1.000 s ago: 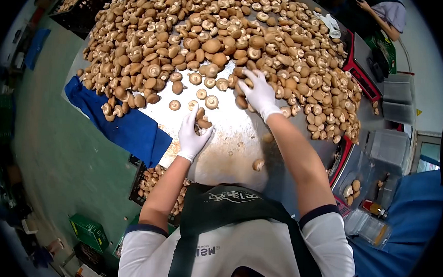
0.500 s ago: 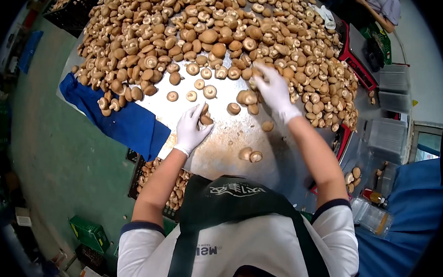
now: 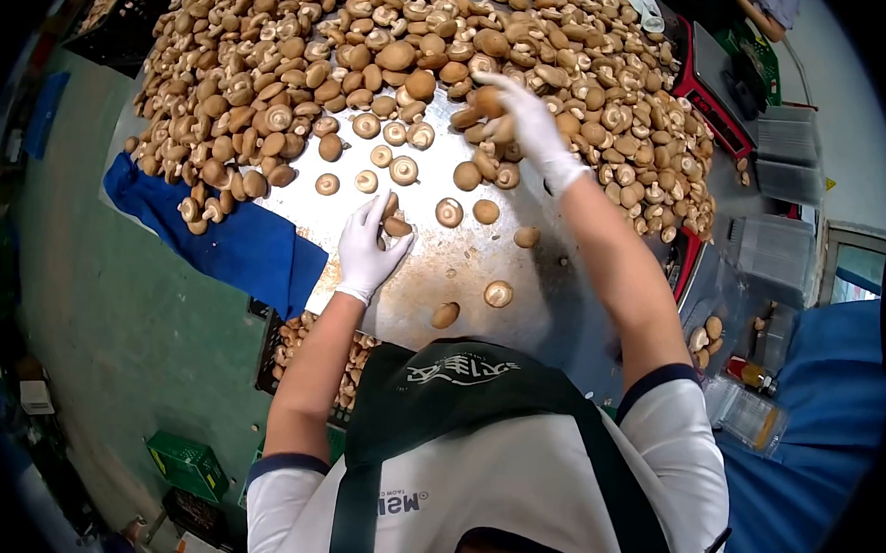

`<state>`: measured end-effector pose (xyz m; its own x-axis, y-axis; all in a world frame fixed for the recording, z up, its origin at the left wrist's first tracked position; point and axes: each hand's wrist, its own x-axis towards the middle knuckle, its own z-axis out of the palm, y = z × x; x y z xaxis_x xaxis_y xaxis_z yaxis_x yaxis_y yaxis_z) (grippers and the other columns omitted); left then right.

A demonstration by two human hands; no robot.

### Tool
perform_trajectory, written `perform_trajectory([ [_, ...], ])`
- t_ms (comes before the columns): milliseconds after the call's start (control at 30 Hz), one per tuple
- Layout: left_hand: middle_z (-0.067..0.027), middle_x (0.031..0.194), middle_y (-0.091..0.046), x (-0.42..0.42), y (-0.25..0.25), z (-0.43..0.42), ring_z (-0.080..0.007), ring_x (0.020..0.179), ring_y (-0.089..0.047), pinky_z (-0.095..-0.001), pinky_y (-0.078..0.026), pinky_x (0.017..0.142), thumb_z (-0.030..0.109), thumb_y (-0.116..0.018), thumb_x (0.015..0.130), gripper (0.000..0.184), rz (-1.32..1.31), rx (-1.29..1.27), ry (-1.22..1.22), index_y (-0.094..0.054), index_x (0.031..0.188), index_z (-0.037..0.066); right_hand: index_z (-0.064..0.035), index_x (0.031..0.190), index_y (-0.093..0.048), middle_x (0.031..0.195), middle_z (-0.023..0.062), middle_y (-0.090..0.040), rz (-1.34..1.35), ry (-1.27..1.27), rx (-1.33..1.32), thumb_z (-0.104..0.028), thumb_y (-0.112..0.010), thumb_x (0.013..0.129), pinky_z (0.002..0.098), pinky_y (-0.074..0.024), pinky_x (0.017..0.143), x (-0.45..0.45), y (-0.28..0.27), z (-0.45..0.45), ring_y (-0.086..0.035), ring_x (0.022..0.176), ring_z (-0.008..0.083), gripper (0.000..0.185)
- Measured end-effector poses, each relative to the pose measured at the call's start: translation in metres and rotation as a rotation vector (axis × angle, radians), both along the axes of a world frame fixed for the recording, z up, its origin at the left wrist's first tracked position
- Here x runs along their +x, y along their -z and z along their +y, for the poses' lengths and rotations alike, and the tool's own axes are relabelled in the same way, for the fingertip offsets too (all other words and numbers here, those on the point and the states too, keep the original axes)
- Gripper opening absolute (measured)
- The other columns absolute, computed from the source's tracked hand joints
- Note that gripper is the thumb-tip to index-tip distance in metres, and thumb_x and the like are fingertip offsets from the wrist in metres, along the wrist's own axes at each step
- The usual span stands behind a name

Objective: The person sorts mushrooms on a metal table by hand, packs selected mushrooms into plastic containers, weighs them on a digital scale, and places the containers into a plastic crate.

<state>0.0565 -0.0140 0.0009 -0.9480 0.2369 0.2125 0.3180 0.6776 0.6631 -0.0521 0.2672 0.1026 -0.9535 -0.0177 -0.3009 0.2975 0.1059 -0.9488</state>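
A large heap of brown mushrooms covers the far part of the metal table. My left hand, in a white glove, is closed around a couple of mushrooms at the middle of the table. My right hand, gloved too and slightly blurred, reaches over the near edge of the heap, with mushrooms at its fingers; whether it grips any is unclear. Between and below the hands, several loose mushrooms lie apart, among them one showing its stem side and one cap up.
A blue cloth hangs over the left table edge. Under that edge stands a crate of mushrooms. Red scales and clear plastic trays are at the right. A person's arm shows at the top right.
My right hand has moved off and back to the heap's edge, and more loose mushrooms lie on the bare metal. My left hand keeps its mushrooms. The whole view has shifted slightly.
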Motion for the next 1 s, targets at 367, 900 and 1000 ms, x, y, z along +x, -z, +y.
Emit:
perform_trajectory([
  [367, -0.0141, 0.11, -0.06, 0.001, 0.003, 0.001, -0.0297, 0.098, -0.06, -0.0366, -0.052, 0.083, 0.019, -0.082, 0.072, 0.08, 0.018, 0.022, 0.031, -0.047, 0.143, 0.011, -0.0191, 0.113, -0.064, 0.125, 0.0135, -0.05, 0.185, -0.367, 1.176, -0.014, -0.064, 0.081, 0.045, -0.0523, 0.085, 0.057, 0.046, -0.012, -0.06, 0.104, 0.0335, 0.033],
  [900, -0.0133, 0.113, -0.061, 0.002, -0.004, 0.002, -0.0315, 0.101, -0.061, -0.0397, -0.052, 0.086, 0.022, -0.081, 0.072, 0.071, 0.014, 0.049, 0.017, -0.053, 0.136, 0.011, -0.0179, 0.102, -0.072, 0.112, 0.013, -0.059, 0.172, -0.386, 1.375, -0.018, -0.059, 0.088, 0.0392, -0.0555, 0.075, 0.062, 0.068, -0.065, -0.062, 0.099, 0.0343, 0.02],
  [1000, -0.0137, 0.112, -0.061, 0.005, -0.002, 0.0, -0.032, 0.101, -0.061, -0.0401, -0.051, 0.086, 0.021, -0.081, 0.071, 0.071, -0.046, 0.081, 0.003, -0.053, 0.136, 0.01, -0.0145, 0.104, -0.071, 0.109, 0.0122, -0.062, 0.086, -0.43, 1.362, -0.018, -0.059, 0.088, 0.0388, -0.0548, 0.073, 0.048, 0.07, -0.063, -0.064, 0.096, 0.0312, 0.021],
])
